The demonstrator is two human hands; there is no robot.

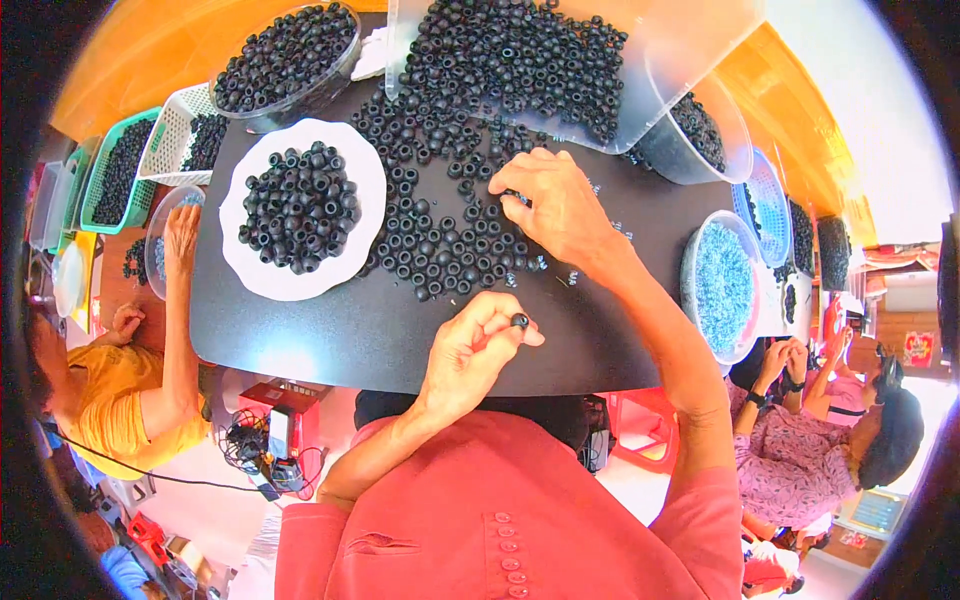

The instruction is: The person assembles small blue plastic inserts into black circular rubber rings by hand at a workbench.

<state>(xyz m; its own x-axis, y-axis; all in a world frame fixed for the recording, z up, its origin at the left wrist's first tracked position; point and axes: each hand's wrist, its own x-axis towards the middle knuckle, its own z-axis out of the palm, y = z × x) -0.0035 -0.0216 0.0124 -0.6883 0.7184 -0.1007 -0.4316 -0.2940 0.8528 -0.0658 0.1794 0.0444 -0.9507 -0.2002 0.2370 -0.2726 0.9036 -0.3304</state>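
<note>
Seated at a smooth, satin-dark tabletop (300,345) with rounded corners. Facing, at its far side, a translucent, straight-edged plastic bin (680,40) heaped with black rings (510,60); to the right, a round clear tub (690,270) full of fine pale-blue pieces (725,290); to the left, a glossy white plate (290,287) with a scalloped rim, bearing a rounded mound of rings. Holding right hand (512,196) low over loose rings (440,250), fingers curled; cannot tell whether closed on any. Pinching in left hand (470,355), between thumb and forefinger above the front part of the tabletop, a single ring (520,320), squat and hollow. Scattered beside the loose rings, tiny translucent bits (541,263).
</note>
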